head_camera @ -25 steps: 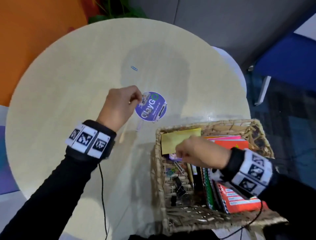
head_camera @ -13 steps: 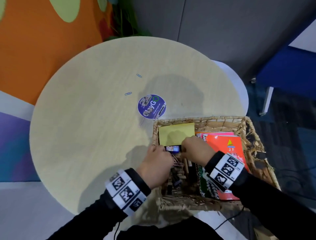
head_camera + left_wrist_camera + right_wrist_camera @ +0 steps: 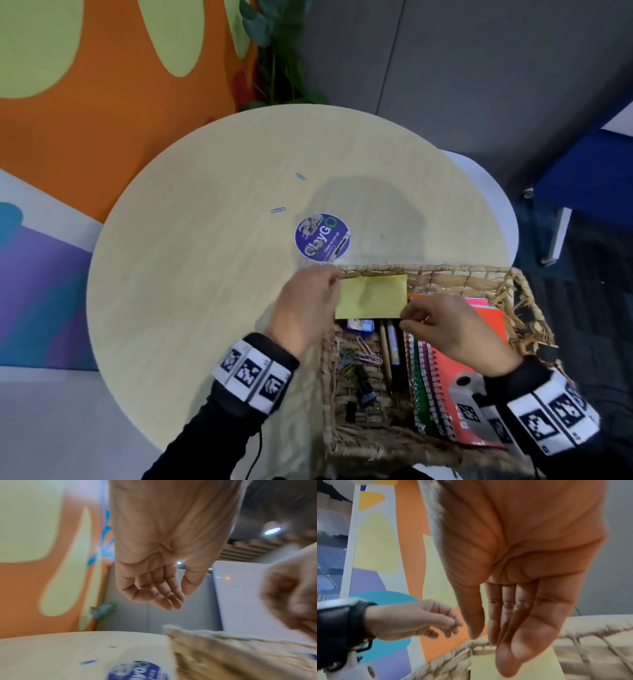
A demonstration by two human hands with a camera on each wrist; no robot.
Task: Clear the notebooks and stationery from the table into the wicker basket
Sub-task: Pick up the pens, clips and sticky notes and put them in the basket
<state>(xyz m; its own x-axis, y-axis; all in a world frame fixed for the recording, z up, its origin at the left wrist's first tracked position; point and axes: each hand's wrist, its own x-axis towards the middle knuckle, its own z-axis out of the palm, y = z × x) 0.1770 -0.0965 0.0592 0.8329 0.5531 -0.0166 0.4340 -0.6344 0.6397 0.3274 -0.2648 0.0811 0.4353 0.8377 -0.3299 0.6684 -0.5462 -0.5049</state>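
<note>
The wicker basket stands at the table's near right edge. It holds a yellow sticky pad, spiral notebooks, pens, binder clips and a small purple-blue item. My left hand hovers at the basket's far-left corner beside the pad, fingers loosely curled and holding nothing. Over the basket, my right hand has straight relaxed fingers just above the pad's near right corner and is empty too. Two blue paper clips lie on the round table.
A round purple sticker lies flat on the table just beyond the basket. A plant and an orange wall stand behind the table. A white surface and a blue seat are to the right.
My left hand came from the sticker to the basket, where both hands held the small purple-blue item. That item now lies in the basket and both hands have drawn apart, empty.
</note>
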